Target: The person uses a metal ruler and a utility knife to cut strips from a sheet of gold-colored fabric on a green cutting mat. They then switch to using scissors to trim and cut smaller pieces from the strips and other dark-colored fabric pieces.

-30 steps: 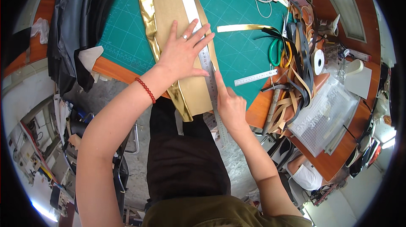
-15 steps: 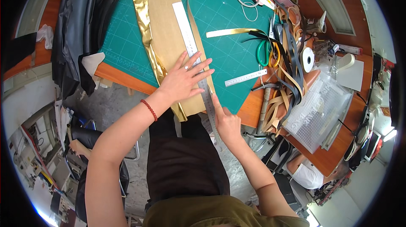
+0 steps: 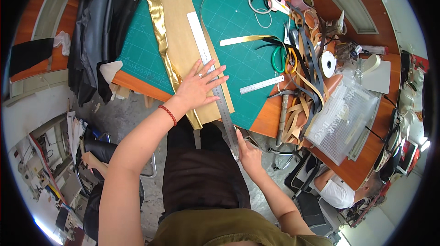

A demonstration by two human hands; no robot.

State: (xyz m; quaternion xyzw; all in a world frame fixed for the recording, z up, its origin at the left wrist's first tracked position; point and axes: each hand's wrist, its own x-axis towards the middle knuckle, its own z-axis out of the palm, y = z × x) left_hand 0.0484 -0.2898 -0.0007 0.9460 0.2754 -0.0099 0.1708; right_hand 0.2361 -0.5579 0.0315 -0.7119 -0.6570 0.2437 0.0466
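My left hand [image 3: 198,85] lies flat with fingers spread, pressing a long metal ruler [image 3: 205,52] onto a tan-backed sheet [image 3: 178,14]. Along its left side the sheet shows a crinkled gold face [image 3: 158,26]. The ruler runs lengthwise over the sheet, and its near end sticks out past the table edge. Beside that near end, off the table, is my right hand [image 3: 250,156], index finger pointing forward and the other fingers curled. What those fingers hold is hidden.
A green cutting mat [image 3: 229,12] covers much of the table. Right of the sheet lie a short ruler [image 3: 262,85], a gold strip [image 3: 243,39], green-handled scissors [image 3: 278,58], a hammer [image 3: 283,115] and leather straps [image 3: 316,76]. Dark rolled material [image 3: 94,39] hangs at the left.
My right hand has slid toward me along the ruler, from the sheet's right edge to beyond the table edge. My left hand stays pressed on the ruler.
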